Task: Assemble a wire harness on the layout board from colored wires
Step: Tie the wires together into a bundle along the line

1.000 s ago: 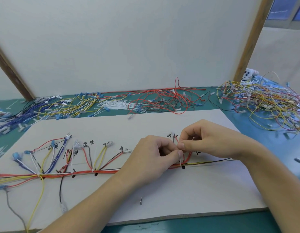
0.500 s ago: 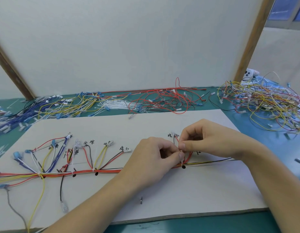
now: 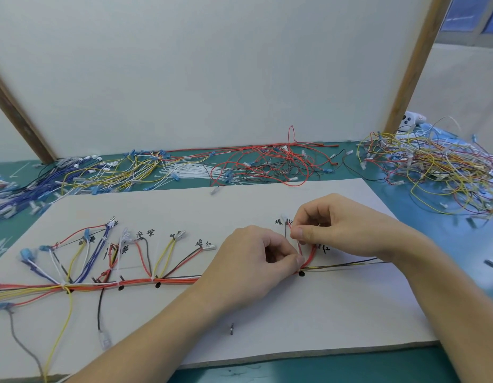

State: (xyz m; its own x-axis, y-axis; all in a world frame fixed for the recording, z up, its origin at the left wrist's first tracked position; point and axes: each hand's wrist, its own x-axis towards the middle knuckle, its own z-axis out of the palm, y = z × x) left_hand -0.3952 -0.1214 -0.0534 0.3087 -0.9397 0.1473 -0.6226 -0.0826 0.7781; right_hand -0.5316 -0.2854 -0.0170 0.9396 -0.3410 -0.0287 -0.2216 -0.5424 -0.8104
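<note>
pinching a thin white tie (image 3: 300, 251) between thumb and forefinger, your left hand (image 3: 256, 261) sits on the layout board (image 3: 267, 313) right over the main trunk of the wire harness (image 3: 129, 281). your right hand (image 3: 342, 228) is just above and beside it, fingers curled, its thumb and forefinger nipping the same tie higher up, where red wires (image 3: 311, 254) branch up from the trunk near a black dot (image 3: 301, 273) on the board. the two hands nearly touch at the fingertips. the harness runs left to right across the board, orange and red in the trunk, with yellow, blue, white and black branches fanning up to handwritten labels on the left half. a thin black and yellow run (image 3: 347, 265) leads out to the right under your right wrist. behind the board, loose wires lie on the green tabletop (image 3: 322, 371): blue and yellow ones (image 3: 74, 178) at left, white ties (image 3: 190, 171) and red wires (image 3: 267, 164) in the middle, a tangled yellow pile (image 3: 433, 167) at right.
</note>
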